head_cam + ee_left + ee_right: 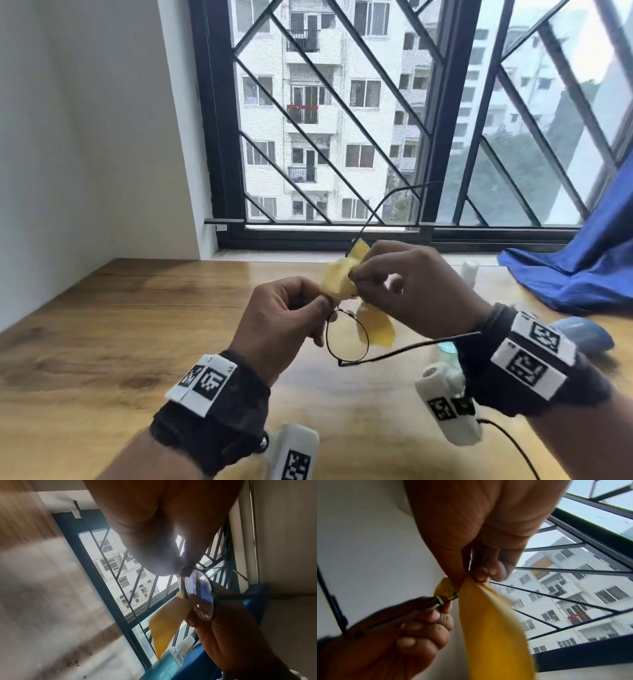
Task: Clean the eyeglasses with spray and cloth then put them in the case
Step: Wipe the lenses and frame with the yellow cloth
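Note:
Thin dark-framed eyeglasses [346,337] are held in the air above the wooden table [102,325], temple arms unfolded. My left hand [327,303] pinches the frame at the top of the near lens [200,599]. My right hand [354,274] pinches a yellow cloth [339,275] around the far lens, which the cloth hides. The cloth's loose end [493,628] hangs below my right fingers [479,574]. A teal spray bottle [164,668] stands on the table, mostly hidden behind my right wrist in the head view. A blue-grey case [582,332] lies at the right.
A blue fabric [582,267] is heaped at the table's right rear. A small white bottle [469,270] stands near the sill. A barred window [342,137] runs behind the table, and a white wall [85,137] closes the left side.

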